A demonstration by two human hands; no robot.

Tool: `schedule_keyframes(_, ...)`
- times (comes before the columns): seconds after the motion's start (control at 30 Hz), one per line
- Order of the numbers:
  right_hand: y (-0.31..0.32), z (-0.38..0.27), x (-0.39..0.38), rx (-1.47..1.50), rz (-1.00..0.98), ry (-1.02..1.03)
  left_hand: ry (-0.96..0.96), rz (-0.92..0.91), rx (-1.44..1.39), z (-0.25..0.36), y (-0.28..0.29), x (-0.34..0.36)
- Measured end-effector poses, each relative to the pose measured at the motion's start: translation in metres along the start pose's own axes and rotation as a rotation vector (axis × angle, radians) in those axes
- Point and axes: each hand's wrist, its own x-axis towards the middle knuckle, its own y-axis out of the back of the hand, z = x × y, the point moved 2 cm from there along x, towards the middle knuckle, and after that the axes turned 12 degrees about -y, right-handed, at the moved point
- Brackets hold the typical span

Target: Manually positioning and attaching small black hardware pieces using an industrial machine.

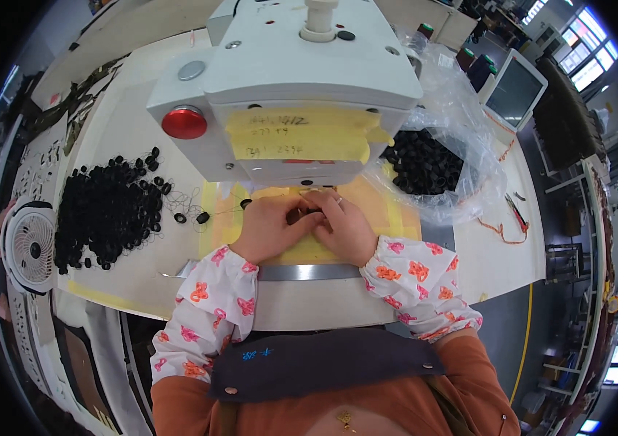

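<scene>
Under the head of a white sewing machine (pixel 309 73), my left hand (pixel 269 227) and my right hand (pixel 349 229) meet, fingertips bent in and close together. Something small and dark shows between them, but the fingers hide what it is. Both hands are over the yellow-covered work plate (pixel 225 225). Just left of my left hand lies a small black loop (pixel 245 204) with thread on it. More black loops trail off on threads toward a large pile of black loops (pixel 109 211) on the left of the table.
A clear plastic bag (pixel 476 174) of black tube-like pieces (pixel 425 161) sits at the right. Red-handled snippers (pixel 518 216) and an orange cord (pixel 499 231) lie beyond it. A white fan (pixel 29 245) stands at the far left. A red button (pixel 184 122) is on the machine.
</scene>
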Motion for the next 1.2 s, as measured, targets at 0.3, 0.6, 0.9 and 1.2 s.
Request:
schedule_keyframes(0.3, -0.012, -0.016, -0.005, -0.232, -0.034, 0.162, -0.109, -0.016, 0.17, -0.009, 0.0, -0.019)
schedule_keyframes(0.6, -0.011, -0.008, -0.009, -0.207, 0.032, 0.189, -0.063, 0.036, 0.085, -0.01, -0.009, -0.011)
schedule_keyframes(0.9, -0.002, -0.006, -0.008, -0.071, -0.016, -0.009, -0.016, -0.011, 0.061, -0.006, -0.001, -0.01)
schedule_keyframes(1.2, -0.001, -0.011, -0.01, -0.087, 0.087, 0.031, -0.053, -0.016, 0.04, -0.01, -0.008, -0.007)
